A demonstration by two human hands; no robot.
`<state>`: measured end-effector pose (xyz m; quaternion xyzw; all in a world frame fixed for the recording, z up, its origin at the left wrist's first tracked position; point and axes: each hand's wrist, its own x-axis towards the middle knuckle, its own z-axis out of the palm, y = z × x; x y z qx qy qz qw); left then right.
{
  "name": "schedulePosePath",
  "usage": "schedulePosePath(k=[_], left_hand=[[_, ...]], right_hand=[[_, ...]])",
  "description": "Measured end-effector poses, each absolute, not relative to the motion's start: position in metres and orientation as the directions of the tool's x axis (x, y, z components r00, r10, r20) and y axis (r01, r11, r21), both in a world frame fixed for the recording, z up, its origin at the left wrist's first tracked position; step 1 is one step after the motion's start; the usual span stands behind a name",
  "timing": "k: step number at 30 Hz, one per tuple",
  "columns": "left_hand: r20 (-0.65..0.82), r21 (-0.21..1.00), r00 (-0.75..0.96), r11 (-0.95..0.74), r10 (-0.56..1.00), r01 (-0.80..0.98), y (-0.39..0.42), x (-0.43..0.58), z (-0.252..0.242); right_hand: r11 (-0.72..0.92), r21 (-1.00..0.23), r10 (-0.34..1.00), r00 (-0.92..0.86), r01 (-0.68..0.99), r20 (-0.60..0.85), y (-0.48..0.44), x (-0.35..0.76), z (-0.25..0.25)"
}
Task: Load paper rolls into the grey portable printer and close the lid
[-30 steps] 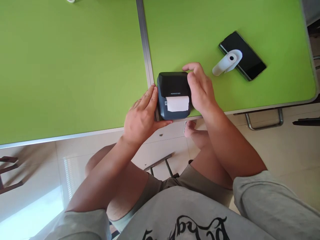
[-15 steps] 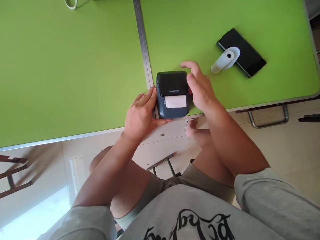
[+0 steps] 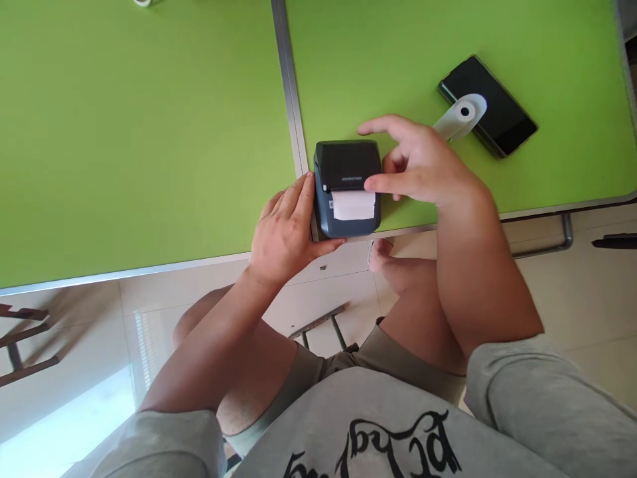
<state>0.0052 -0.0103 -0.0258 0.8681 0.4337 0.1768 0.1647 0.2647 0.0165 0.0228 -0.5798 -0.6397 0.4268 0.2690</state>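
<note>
A small dark label printer [image 3: 348,162] stands at the table's front edge, its black lid down. White paper [image 3: 353,206] sticks out of the slot at its front. My left hand [image 3: 286,229] holds the printer's left side, fingers along the side and thumb along the front bottom edge. My right hand [image 3: 418,159] is at the printer's right side with fingers apart. Its thumb tip rests at the lid's front right corner, and the index finger reaches out behind the printer's back right corner. The other right fingers are partly hidden beside the printer.
A white paper roll [image 3: 464,113], partly unwound, leans across a black phone [image 3: 502,116] at the right. A metal seam [image 3: 289,86] splits the green table [image 3: 174,146] just left of the printer. A white object [image 3: 142,2] is cut off at the top.
My right hand has turned, its wrist swinging right and its thumb moving onto the lid's front corner. The left hand keeps its place on the printer. The view has shifted slightly.
</note>
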Motion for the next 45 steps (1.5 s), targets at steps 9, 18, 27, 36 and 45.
schedulePosePath(k=[9,18,27,36,45], left_hand=[[0.137,0.423,0.557,-0.556,0.819,0.715,-0.011,0.004,-0.027],[0.140,0.417,0.564,-0.565,0.814,0.712,-0.012,0.004,-0.026],[0.121,0.423,0.577,-0.568,0.807,0.706,-0.012,0.006,-0.021],[0.153,0.437,0.587,-0.587,0.795,0.681,-0.013,0.007,-0.022],[0.147,0.440,0.577,-0.576,0.803,0.689,-0.011,0.007,-0.023]], right_hand=[[0.120,-0.819,0.977,0.079,0.562,0.197,0.012,0.238,0.044],[0.136,-0.617,0.987,-0.163,0.775,0.012,0.020,0.228,0.039],[0.131,-0.444,0.948,-0.242,0.886,-0.205,0.027,0.229,0.057],[0.105,-0.906,0.994,-0.074,0.410,0.082,0.016,0.243,0.053],[-0.088,-0.965,0.940,0.342,0.245,0.001,0.011,0.265,-0.005]])
